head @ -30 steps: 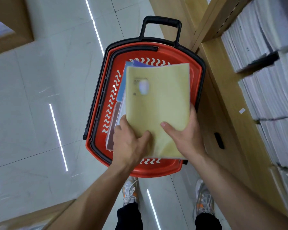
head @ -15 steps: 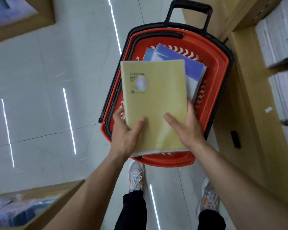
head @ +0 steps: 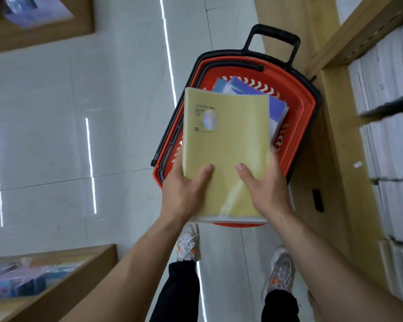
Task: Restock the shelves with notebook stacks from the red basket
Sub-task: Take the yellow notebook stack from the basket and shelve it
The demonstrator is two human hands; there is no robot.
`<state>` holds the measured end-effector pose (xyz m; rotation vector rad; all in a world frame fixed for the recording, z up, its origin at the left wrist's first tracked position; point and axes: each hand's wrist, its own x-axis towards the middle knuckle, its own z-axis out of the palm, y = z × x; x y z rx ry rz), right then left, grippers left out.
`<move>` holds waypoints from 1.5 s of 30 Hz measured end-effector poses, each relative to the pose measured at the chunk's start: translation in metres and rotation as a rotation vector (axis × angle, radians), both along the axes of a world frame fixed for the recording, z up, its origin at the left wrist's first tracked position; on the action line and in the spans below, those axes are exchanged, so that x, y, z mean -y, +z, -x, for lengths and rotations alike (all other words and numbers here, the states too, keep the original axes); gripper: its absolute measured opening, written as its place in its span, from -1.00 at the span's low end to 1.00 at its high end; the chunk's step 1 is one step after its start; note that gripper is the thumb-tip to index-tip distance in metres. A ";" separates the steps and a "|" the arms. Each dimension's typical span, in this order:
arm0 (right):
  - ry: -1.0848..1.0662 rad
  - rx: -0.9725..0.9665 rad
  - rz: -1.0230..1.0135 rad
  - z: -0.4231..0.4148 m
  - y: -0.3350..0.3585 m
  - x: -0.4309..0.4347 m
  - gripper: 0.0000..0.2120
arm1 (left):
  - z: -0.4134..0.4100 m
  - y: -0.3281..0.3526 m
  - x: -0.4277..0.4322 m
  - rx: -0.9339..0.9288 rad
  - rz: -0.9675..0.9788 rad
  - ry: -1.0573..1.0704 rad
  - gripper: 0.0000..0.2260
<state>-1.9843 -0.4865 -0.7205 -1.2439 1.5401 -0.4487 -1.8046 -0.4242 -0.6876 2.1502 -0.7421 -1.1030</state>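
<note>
Head camera looks straight down on a tiled floor (head: 56,140) in a shop aisle. A wooden shelf unit (head: 335,140) runs down the right side, and its bays are packed with white notebook stacks (head: 386,84) standing spine-out. Its base panel carries a small black tab (head: 317,200) and a white sticker (head: 357,164). Two wooden display tables close the left side, one at the upper corner (head: 44,36) and one at the lower corner (head: 63,282); their goods are too blurred to name.

The red basket (head: 300,108) sits on the floor just beside the shelf unit's base, its black pull handle (head: 272,38) raised at the far end. Purple and blue notebooks (head: 277,105) lie inside toward the far right corner, partly covered from this angle.

Above the basket, the yellow notebook stack (head: 226,140) is held flat, cover up. Its long axis runs away from the person toward the pull handle, and the printed label sits near the far left corner. The far edge bows upward a little; the near edge hangs just past the basket's near rim.

The left hand (head: 182,191) grips the near left corner and the right hand (head: 265,189) the near right corner. Both thumbs lie on the cover and the fingers are wrapped underneath, clamped on the stack. A pair of white trainers (head: 187,245) stands below, at the near edge of the basket.
</note>
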 end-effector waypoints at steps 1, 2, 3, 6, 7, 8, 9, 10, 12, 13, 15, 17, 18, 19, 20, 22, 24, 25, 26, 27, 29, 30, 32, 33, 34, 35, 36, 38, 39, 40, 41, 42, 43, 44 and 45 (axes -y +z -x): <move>-0.004 -0.001 -0.005 0.000 0.014 -0.002 -0.19 | -0.002 0.013 -0.001 0.001 -0.002 -0.007 -0.47; -0.004 0.002 -0.001 -0.001 0.031 -0.004 -0.17 | -0.003 0.029 -0.002 -0.008 0.005 -0.014 -0.46; -0.001 -0.002 0.006 -0.002 0.051 -0.005 -0.16 | -0.005 0.048 -0.004 -0.021 0.017 -0.025 -0.46; -0.008 -0.031 0.037 -0.004 0.117 -0.011 -0.17 | -0.010 0.109 -0.008 -0.051 0.047 -0.056 -0.51; -0.016 -0.035 0.046 -0.006 0.143 -0.012 -0.19 | -0.012 0.130 -0.009 -0.060 0.061 -0.067 -0.54; -0.029 -0.024 0.057 -0.008 0.169 -0.012 -0.22 | -0.014 0.154 -0.008 -0.065 0.080 -0.077 -0.55; -0.038 -0.011 0.063 -0.010 0.195 -0.013 -0.26 | -0.017 0.177 -0.009 -0.069 0.094 -0.088 -0.56; -0.046 0.003 0.072 -0.012 0.222 -0.014 -0.30 | -0.020 0.199 -0.009 -0.077 0.104 -0.104 -0.56; -0.074 0.003 0.083 -0.010 0.274 -0.019 -0.34 | -0.023 0.242 -0.009 -0.100 0.126 -0.155 -0.56; -0.085 -0.005 0.094 -0.009 0.297 -0.022 -0.34 | -0.023 0.262 -0.008 -0.102 0.138 -0.182 -0.56; -0.122 -0.013 0.132 -0.006 0.339 -0.025 -0.32 | -0.024 0.301 0.000 -0.102 0.161 -0.249 -0.55; -0.176 -0.008 0.175 -0.001 0.373 -0.029 -0.31 | -0.023 0.338 0.008 -0.105 0.189 -0.322 -0.56; -0.203 -0.005 0.183 0.001 0.388 -0.030 -0.31 | -0.022 0.354 0.012 -0.106 0.198 -0.353 -0.56; -0.229 0.000 0.185 0.005 0.403 -0.032 -0.32 | -0.020 0.370 0.016 -0.107 0.209 -0.383 -0.56; -0.256 0.007 0.184 0.010 0.416 -0.034 -0.33 | -0.016 0.384 0.020 -0.111 0.215 -0.411 -0.56; -0.293 0.004 0.187 0.022 0.435 -0.035 -0.30 | -0.006 0.405 0.031 -0.117 0.225 -0.470 -0.55; -0.341 -0.005 0.197 0.037 0.448 -0.030 -0.30 | 0.010 0.423 0.047 -0.129 0.217 -0.529 -0.54; -0.373 -0.015 0.210 0.045 0.451 -0.027 -0.33 | 0.020 0.430 0.057 -0.137 0.218 -0.563 -0.54; -0.410 -0.024 0.226 0.054 0.451 -0.023 -0.35 | 0.030 0.435 0.065 -0.145 0.220 -0.598 -0.54; -0.443 -0.032 0.240 0.061 0.452 -0.020 -0.37 | 0.040 0.437 0.074 -0.146 0.221 -0.625 -0.54; -0.496 -0.032 0.254 0.078 0.446 -0.012 -0.38 | 0.060 0.436 0.091 -0.115 0.202 -0.655 -0.54; -0.517 -0.020 0.255 0.086 0.443 -0.008 -0.39 | 0.068 0.434 0.100 -0.097 0.186 -0.677 -0.54; -0.553 -0.001 0.240 0.098 0.437 0.001 -0.38 | 0.084 0.427 0.118 -0.082 0.155 -0.718 -0.50; -0.580 0.003 0.231 0.103 0.434 0.005 -0.36 | 0.091 0.422 0.127 -0.073 0.145 -0.744 -0.48; -0.615 0.011 0.226 0.107 0.428 0.009 -0.32 | 0.098 0.418 0.137 -0.061 0.132 -0.774 -0.47; -0.648 0.016 0.220 0.109 0.422 0.012 -0.29 | 0.104 0.413 0.146 -0.048 0.115 -0.804 -0.46; -0.689 0.019 0.205 0.111 0.416 0.014 -0.26 | 0.110 0.410 0.155 -0.039 0.093 -0.833 -0.45; -0.762 0.018 0.174 0.115 0.403 0.023 -0.24 | 0.121 0.402 0.176 -0.034 0.067 -0.886 -0.47; -0.795 0.030 0.158 0.116 0.398 0.029 -0.22 | 0.125 0.397 0.186 -0.037 0.068 -0.905 -0.50; -0.829 0.037 0.151 0.117 0.392 0.036 -0.21 | 0.130 0.395 0.198 -0.050 0.076 -0.925 -0.52; -0.859 0.036 0.153 0.119 0.386 0.044 -0.20 | 0.134 0.390 0.212 -0.061 0.078 -0.947 -0.55; -0.895 0.046 0.152 0.121 0.381 0.053 -0.20 | 0.139 0.386 0.224 -0.077 0.075 -0.972 -0.57; -0.930 0.051 0.141 0.122 0.375 0.061 -0.19 | 0.144 0.379 0.238 -0.094 0.074 -0.999 -0.59; -0.968 0.050 0.140 0.124 0.369 0.071 -0.19 | 0.150 0.373 0.253 -0.098 0.079 -1.031 -0.60; -1.004 0.039 0.142 0.125 0.365 0.080 -0.20 | 0.157 0.367 0.267 -0.102 0.090 -1.068 -0.56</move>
